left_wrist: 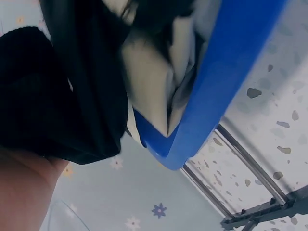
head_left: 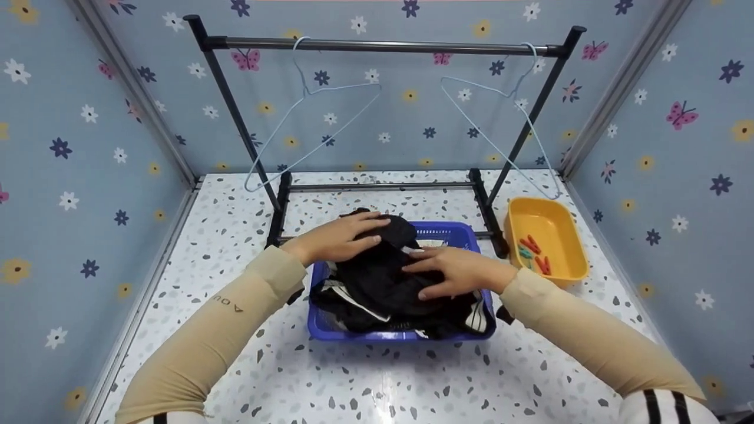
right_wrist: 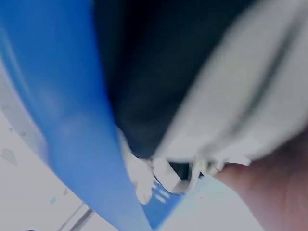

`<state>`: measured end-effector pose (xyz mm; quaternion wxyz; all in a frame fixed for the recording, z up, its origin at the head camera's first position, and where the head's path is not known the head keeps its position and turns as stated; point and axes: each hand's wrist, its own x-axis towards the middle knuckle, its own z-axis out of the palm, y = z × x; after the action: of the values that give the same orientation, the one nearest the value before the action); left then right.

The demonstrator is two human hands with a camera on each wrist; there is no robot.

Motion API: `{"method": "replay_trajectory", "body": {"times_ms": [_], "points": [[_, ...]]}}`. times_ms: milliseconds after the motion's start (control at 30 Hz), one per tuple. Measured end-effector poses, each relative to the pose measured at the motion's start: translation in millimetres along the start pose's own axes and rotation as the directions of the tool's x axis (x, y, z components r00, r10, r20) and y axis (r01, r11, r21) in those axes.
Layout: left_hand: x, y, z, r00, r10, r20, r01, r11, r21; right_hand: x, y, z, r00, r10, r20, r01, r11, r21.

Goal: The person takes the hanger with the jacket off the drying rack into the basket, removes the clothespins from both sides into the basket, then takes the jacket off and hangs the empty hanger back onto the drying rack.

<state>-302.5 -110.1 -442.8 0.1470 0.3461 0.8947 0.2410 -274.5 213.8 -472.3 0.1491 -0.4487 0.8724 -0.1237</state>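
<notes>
A black garment with white striped parts (head_left: 389,282) lies bunched in a blue plastic basket (head_left: 400,336) on the floor. My left hand (head_left: 341,237) rests on the garment's far left part, its fingers stretched over the cloth and the thumb apart. On the right side my right hand (head_left: 456,270) touches the same garment with spread fingers. In the left wrist view black cloth (left_wrist: 91,96) hides the left fingers, and pale cloth (left_wrist: 149,82) shows beside it in the basket. The right wrist view is blurred; its black cloth (right_wrist: 159,62) hangs by the basket wall (right_wrist: 62,96).
Behind the basket stands a black clothes rack (head_left: 389,45), with a left hanger (head_left: 306,91) and a right hanger (head_left: 512,94) on its bar. A yellow tub (head_left: 562,235) at the right holds several red and green clothespins (head_left: 543,265). Flowered walls (head_left: 70,176) enclose the speckled floor.
</notes>
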Motion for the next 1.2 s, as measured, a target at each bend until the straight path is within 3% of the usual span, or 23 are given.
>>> {"method": "replay_trajectory", "body": {"times_ms": [67, 133, 233, 400, 500, 767, 967, 1200], "points": [[-2.8, 2.9, 4.4, 0.999, -0.004, 0.036, 0.003, 1.000, 0.024, 0, -1, -6.9, 0.987, -0.028, -0.157, 0.027, 1.000, -0.007], [-4.2, 5.0, 9.0, 0.997, -0.004, 0.071, 0.000, 0.999, 0.047, 1, -3, -13.4, 0.958, -0.023, -0.285, 0.020, 1.000, -0.012], [-4.5, 7.1, 15.6, 0.993, 0.015, 0.117, -0.025, 0.996, 0.087, 5, -6, -18.7, 0.942, 0.043, -0.333, -0.038, 0.999, 0.020], [-6.8, 7.7, 24.4, 0.982, -0.002, 0.191, -0.025, 0.990, 0.141, 14, -4, -15.3, 0.986, 0.107, -0.125, -0.105, 0.994, 0.027], [-9.3, 7.5, 28.7, 0.972, -0.030, 0.233, -0.003, 0.990, 0.144, 18, -2, -9.2, 0.994, 0.111, -0.009, -0.111, 0.994, 0.017], [-13.0, 8.2, 34.0, 0.949, -0.002, 0.314, -0.036, 0.993, 0.114, 17, 3, 0.7, 0.986, 0.106, 0.129, -0.109, 0.994, 0.019], [-12.7, 7.2, 41.4, 0.928, -0.007, 0.373, -0.079, 0.974, 0.214, 17, 2, 5.8, 0.975, 0.098, 0.199, -0.098, 0.995, -0.010], [-8.6, 7.7, 51.7, 0.911, -0.045, 0.410, -0.075, 0.960, 0.271, 21, 1, 12.5, 0.959, 0.118, 0.257, -0.105, 0.992, -0.065]]}}
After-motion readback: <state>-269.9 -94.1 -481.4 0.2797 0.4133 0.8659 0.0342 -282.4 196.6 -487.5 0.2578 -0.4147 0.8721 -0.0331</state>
